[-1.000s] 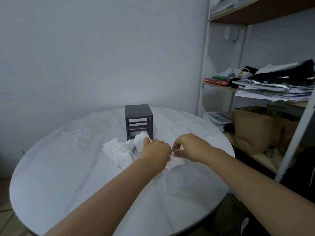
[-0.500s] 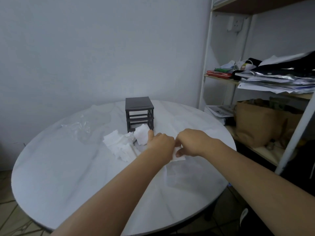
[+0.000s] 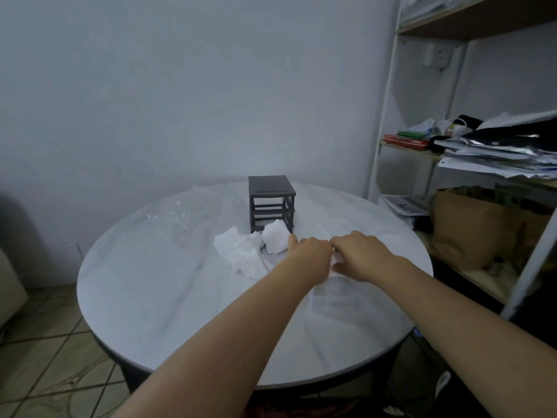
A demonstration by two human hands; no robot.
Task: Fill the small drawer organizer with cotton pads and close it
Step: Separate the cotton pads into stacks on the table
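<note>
A small dark grey drawer organizer [image 3: 270, 200] stands at the far middle of the round table [image 3: 156, 297]; its slots look like bare frames with no drawers showing. White cotton pads [image 3: 241, 251] lie scattered just in front of it, one larger wad [image 3: 275, 239] leaning near its base. My left hand [image 3: 310, 251] and my right hand [image 3: 358, 254] meet side by side just right of the pads, both curled over something white [image 3: 335, 260] between them. What they hold is mostly hidden.
A clear plastic wrapper [image 3: 180, 224] lies on the table's left. A clear packet with a label [image 3: 331, 294] lies under my right forearm. A shelf unit [image 3: 488, 164] with papers and a brown paper bag [image 3: 470, 227] stands close on the right.
The camera has tilted up a little. My hands stay pressed together over the white piece, which shows less than before; the pads and organizer have not moved.
</note>
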